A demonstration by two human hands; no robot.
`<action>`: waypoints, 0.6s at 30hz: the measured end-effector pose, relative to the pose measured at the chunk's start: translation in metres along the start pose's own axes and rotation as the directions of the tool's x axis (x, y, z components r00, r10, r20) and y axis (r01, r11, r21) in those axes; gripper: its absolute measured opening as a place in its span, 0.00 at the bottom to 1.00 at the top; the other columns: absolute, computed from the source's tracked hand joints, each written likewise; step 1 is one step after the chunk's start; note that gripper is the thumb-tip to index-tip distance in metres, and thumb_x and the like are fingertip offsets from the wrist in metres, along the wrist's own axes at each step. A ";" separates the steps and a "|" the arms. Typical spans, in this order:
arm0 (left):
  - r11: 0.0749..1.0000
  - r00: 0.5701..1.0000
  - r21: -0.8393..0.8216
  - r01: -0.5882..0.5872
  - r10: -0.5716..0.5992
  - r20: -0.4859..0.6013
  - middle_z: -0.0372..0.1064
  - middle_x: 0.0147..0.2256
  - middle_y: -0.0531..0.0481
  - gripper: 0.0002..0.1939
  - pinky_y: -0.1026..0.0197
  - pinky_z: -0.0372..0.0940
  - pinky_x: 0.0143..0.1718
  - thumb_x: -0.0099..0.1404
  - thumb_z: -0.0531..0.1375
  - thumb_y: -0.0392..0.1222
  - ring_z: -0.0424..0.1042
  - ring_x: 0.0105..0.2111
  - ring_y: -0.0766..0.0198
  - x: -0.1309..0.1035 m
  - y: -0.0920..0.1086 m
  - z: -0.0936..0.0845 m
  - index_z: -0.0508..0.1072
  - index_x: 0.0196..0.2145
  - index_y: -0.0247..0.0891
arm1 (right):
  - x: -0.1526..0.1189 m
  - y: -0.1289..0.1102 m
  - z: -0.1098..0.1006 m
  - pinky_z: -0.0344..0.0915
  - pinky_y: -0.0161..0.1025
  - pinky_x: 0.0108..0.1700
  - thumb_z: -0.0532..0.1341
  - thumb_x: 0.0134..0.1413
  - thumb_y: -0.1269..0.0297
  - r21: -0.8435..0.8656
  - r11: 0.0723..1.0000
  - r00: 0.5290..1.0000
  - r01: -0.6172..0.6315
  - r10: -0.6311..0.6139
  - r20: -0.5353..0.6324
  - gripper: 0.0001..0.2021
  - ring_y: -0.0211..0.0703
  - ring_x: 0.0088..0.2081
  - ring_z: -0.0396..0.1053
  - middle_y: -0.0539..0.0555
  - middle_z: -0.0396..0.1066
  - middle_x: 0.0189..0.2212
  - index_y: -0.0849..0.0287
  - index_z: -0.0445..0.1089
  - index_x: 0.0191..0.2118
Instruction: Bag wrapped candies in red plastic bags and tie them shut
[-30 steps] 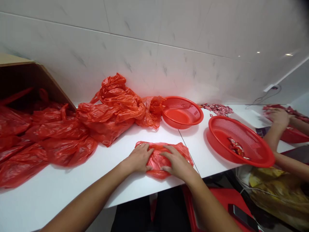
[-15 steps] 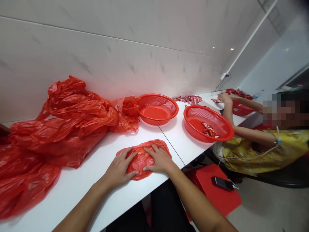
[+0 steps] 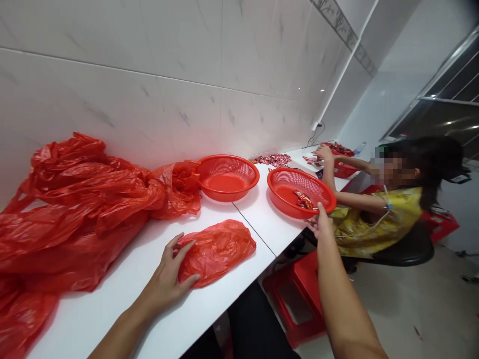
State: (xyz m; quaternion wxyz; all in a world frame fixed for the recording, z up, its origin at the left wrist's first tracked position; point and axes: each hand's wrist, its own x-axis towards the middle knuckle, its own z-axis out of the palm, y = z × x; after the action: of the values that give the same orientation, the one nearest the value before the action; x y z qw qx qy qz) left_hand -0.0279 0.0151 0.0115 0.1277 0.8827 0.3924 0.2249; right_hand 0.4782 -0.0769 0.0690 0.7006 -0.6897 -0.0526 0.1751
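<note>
My left hand (image 3: 175, 271), fingers spread, rests at the left end of a flattened red plastic bag (image 3: 220, 252) on the white table. Out to the right, my right hand (image 3: 321, 223) grips the near rim of a red plastic basket (image 3: 280, 197), thumb over the edge and fingers underneath. Several small shiny red-and-white packets (image 3: 304, 200) lie in that basket. A second red basket (image 3: 228, 191), with nothing visible inside, stands to its left by the wall.
Large crumpled red bags (image 3: 86, 209) cover the table's left side. A co-worker in a yellow top (image 3: 389, 219) sits at right, hands over packets at the table's far end. Below the table edge stands a red stool (image 3: 299, 294). More packets (image 3: 275, 159) lie by the wall.
My right hand has left the flat bag and reached right to the basket's rim. My left hand stays at the bag's left end. The view has turned right.
</note>
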 end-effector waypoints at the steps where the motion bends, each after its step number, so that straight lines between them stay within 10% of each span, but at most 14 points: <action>1: 1.000 1.000 -0.009 -0.013 0.012 -0.010 0.38 0.75 0.39 0.37 0.38 0.66 0.66 0.68 0.64 0.55 0.62 0.66 0.39 0.000 0.001 -0.001 0.61 0.71 0.45 | 0.004 0.001 -0.001 0.77 0.47 0.36 0.56 0.64 0.53 0.023 0.998 0.996 -0.066 0.065 0.058 0.15 0.47 0.26 0.75 0.54 0.73 0.26 0.60 0.66 0.46; 6: 0.998 0.997 -0.033 -0.060 0.059 -0.046 0.44 0.73 0.40 0.34 0.36 0.61 0.69 0.70 0.63 0.52 0.56 0.70 0.38 0.000 0.003 -0.004 0.64 0.69 0.46 | -0.010 0.027 0.004 0.78 0.50 0.40 0.55 0.58 0.60 0.138 0.971 0.964 -0.197 0.167 0.205 0.12 0.50 0.30 0.79 0.58 0.76 0.27 0.61 0.68 0.41; 18: 0.997 0.997 -0.040 -0.061 0.060 -0.039 0.56 0.69 0.38 0.28 0.35 0.64 0.67 0.66 0.68 0.51 0.59 0.68 0.38 -0.002 0.008 0.001 0.75 0.61 0.44 | -0.099 0.040 0.022 0.80 0.45 0.34 0.68 0.43 0.61 0.379 0.924 0.927 0.038 -0.175 0.333 0.15 0.43 0.32 0.76 0.48 0.75 0.31 0.58 0.68 0.38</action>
State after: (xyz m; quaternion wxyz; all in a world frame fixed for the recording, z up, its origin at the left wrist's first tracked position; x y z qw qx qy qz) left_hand -0.0236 0.0081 0.0136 0.1315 0.8869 0.3631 0.2535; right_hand 0.3720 -0.0878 0.0470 0.8037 -0.4991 -0.1846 0.2662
